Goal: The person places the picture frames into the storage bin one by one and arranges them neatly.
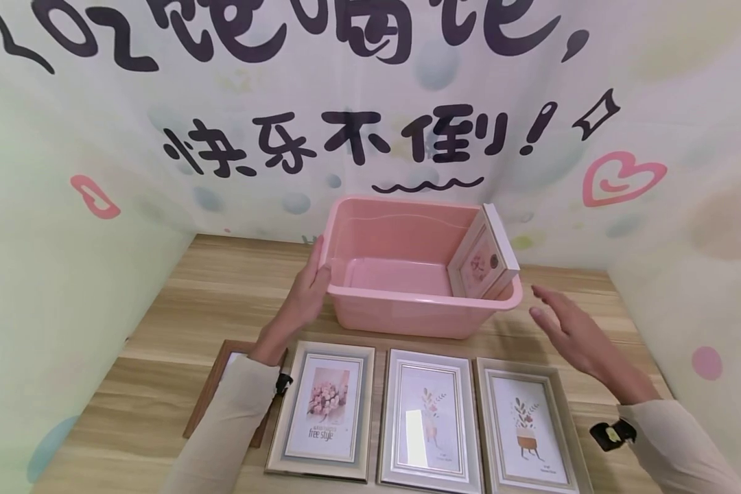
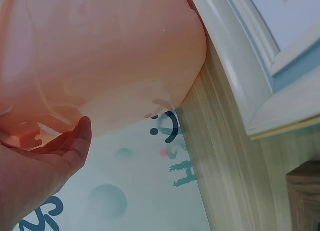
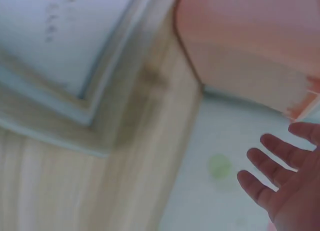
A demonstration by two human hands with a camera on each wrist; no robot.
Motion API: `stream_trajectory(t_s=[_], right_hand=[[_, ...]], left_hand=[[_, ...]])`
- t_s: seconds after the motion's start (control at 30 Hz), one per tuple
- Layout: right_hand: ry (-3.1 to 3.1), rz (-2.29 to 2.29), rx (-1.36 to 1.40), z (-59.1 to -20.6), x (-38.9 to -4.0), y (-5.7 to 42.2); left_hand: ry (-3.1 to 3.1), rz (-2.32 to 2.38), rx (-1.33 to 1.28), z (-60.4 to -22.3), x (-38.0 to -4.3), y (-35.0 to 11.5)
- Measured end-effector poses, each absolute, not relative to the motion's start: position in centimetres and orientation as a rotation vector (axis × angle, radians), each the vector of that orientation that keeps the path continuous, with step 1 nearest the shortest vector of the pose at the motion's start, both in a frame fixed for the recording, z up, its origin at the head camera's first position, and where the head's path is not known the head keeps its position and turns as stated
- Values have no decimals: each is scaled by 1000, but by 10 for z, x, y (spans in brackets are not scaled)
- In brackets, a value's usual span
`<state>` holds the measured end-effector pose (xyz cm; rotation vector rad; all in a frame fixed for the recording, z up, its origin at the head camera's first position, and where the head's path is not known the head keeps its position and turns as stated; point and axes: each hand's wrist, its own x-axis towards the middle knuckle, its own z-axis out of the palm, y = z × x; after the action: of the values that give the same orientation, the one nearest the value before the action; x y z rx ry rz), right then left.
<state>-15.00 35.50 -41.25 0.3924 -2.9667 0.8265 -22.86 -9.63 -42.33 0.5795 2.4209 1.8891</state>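
A pink plastic basin stands at the back of the wooden table. My left hand holds its left rim, and the fingers lie against the outside beneath the rim in the left wrist view. To the right of the basin is my right hand, apart from it, holding nothing; its fingers are spread in the right wrist view. A white-edged picture frame with a pink flower print stands on edge inside the basin, leaning at its right end and rising above the rim.
Three light picture frames lie face up in front: one with a bouquet print, a silvery one and a beige one. A brown frame lies partly under my left forearm. A printed cloth wall rises behind.
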Motion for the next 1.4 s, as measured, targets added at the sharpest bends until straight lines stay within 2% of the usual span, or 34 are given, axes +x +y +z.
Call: stream_trajectory(t_s=[0.2,0.57,1.17,1.4], right_hand=[[-3117,740,421,-441,-134,364],[-3075,719,643,-486,-123,376],[-2986,567,791,-502,-124,381],[-2977,632,876,-488,-123,385]], left_hand=[[2417,1897,595,-424,-229,-97],[2416,1909,608,-426,-229,-96],[2421,1903,589,-424,-228,-95],[2423,1903,587,-424,-229,-95]])
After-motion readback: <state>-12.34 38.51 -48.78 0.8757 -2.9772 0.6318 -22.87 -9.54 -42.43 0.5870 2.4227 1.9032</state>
